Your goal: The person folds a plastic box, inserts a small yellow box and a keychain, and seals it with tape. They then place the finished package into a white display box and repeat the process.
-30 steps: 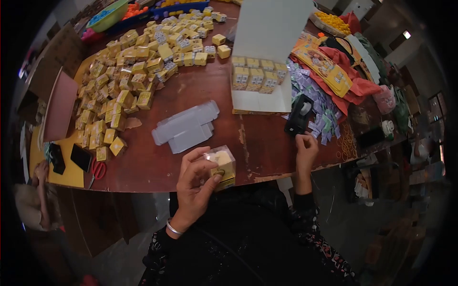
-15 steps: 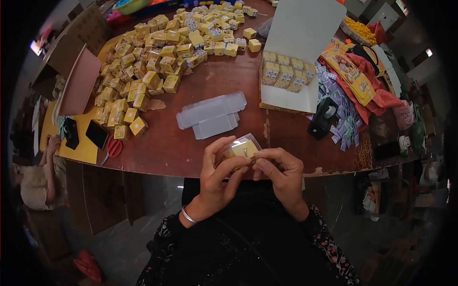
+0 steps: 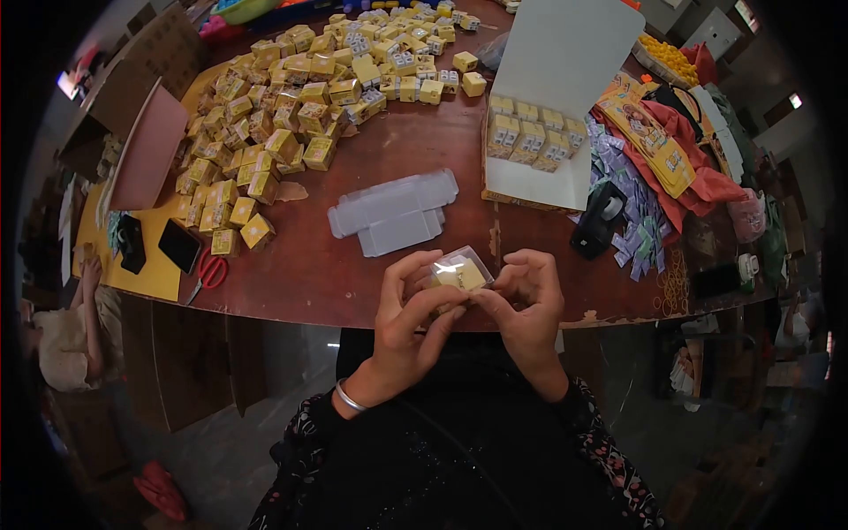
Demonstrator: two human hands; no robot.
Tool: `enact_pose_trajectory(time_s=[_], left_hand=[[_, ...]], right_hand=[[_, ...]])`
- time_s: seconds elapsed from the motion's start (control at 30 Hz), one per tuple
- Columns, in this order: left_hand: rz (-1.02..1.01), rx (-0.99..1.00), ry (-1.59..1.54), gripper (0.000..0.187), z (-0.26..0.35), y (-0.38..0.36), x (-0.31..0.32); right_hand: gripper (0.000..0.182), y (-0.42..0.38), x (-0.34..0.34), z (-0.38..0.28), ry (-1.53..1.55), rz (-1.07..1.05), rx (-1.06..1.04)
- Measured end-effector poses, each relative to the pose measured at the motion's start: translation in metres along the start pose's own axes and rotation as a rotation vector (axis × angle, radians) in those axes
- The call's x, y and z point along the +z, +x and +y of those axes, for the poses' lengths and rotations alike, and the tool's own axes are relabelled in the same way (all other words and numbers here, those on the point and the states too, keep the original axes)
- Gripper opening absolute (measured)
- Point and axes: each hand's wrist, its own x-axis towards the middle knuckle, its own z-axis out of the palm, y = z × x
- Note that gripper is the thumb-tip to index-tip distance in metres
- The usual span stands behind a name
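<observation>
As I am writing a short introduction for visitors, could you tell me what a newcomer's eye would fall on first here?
Probably the big heap of small yellow boxes spread over the far left of the red-brown table. Next might come the tall raised white lid of the open carton, right of centre, with rows of similar boxes inside. At the near edge, two hands hold one small clear-topped box.
</observation>
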Motion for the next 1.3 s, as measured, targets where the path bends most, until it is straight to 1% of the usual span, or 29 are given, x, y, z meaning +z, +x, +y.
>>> enact_pose_trajectory(time_s=[0.07, 0.1, 0.13, 0.17, 0.27, 0.37, 0.43, 0.47, 0.53, 0.63, 0.73, 0.83, 0.87, 0.93, 0.97, 1.03, 1.07, 1.13, 1.17, 1.2, 1.27, 1.3], left_hand=[[-0.029, -0.120, -0.101, 0.029, 0.003, -0.001, 0.000], [-0.043, -0.139, -0.135, 0.029, 0.002, -0.001, 0.000], [-0.059, -0.158, -0.172, 0.030, -0.001, -0.003, 0.000], [-0.074, -0.178, -0.208, 0.031, -0.003, -0.004, 0.000], [-0.007, -0.162, -0.181, 0.030, -0.003, -0.004, 0.003], [-0.033, -0.101, -0.113, 0.031, 0.002, -0.002, 0.001], [-0.022, -0.100, -0.142, 0.032, 0.005, -0.002, 0.001], [-0.017, -0.099, -0.157, 0.032, 0.005, -0.002, 0.001], [-0.028, -0.036, -0.101, 0.033, 0.004, 0.000, 0.000], [-0.051, 0.005, -0.029, 0.034, 0.004, -0.001, 0.000], [-0.045, 0.005, 0.001, 0.035, 0.003, -0.001, 0.002], [-0.044, 0.032, 0.041, 0.035, 0.002, -0.004, 0.005], [-0.049, 0.048, 0.060, 0.034, 0.001, -0.004, 0.006], [-0.056, 0.240, 0.214, 0.036, -0.007, -0.002, 0.003], [-0.060, 0.334, 0.290, 0.036, -0.010, -0.001, 0.002], [-0.106, 0.409, 0.336, 0.036, -0.007, 0.001, 0.002], [-0.133, 0.451, 0.355, 0.036, -0.007, 0.003, 0.003], [-0.183, 0.515, 0.398, 0.034, -0.006, 0.004, 0.010], [-0.204, 0.552, 0.414, 0.034, -0.006, 0.004, 0.015], [-0.219, 0.599, 0.467, 0.033, -0.006, 0.004, 0.015], [-0.234, 0.603, 0.524, 0.036, -0.004, 0.007, 0.012], [-0.243, 0.600, 0.557, 0.037, -0.003, 0.008, 0.010]], right_hand=[[0.029, 0.006, 0.000, 0.006, -0.245, 0.051, -0.477], [0.030, 0.008, 0.000, 0.008, -0.368, 0.079, -0.715], [0.027, 0.010, -0.003, 0.007, -0.411, 0.030, -0.770], [0.027, 0.011, -0.005, 0.006, -0.412, 0.008, -0.760], [0.028, 0.018, -0.010, 0.001, -0.397, -0.071, -0.741], [0.031, 0.025, -0.018, 0.000, -0.370, -0.167, -0.739], [0.033, 0.031, -0.022, 0.000, -0.359, -0.228, -0.751], [0.034, 0.033, -0.023, -0.001, -0.362, -0.249, -0.734], [0.036, 0.037, -0.026, -0.005, -0.367, -0.289, -0.697], [0.041, 0.043, -0.033, -0.009, -0.514, -0.373, -0.791], [0.051, 0.045, -0.036, -0.013, -0.718, -0.453, -0.858], [0.063, 0.045, -0.038, -0.005, -0.916, -0.515, -0.811], [0.065, 0.042, -0.039, -0.004, -0.736, -0.514, -0.638], [0.072, 0.037, -0.047, -0.002, -0.380, -0.498, -0.294], [0.073, 0.036, -0.050, 0.001, -0.153, -0.494, -0.098], [0.078, 0.033, -0.056, 0.008, 0.302, -0.457, 0.296], [0.073, 0.030, -0.053, 0.008, 0.356, -0.479, 0.336], [0.069, 0.026, -0.046, -0.005, 0.293, -0.548, 0.354], [0.063, 0.026, -0.042, -0.011, 0.288, -0.537, 0.431], [0.062, 0.028, -0.043, -0.010, 0.240, -0.490, 0.341], [0.061, 0.033, -0.047, -0.004, 0.146, -0.405, 0.164], [0.060, 0.043, -0.059, -0.004, 0.002, -0.348, 0.069]])
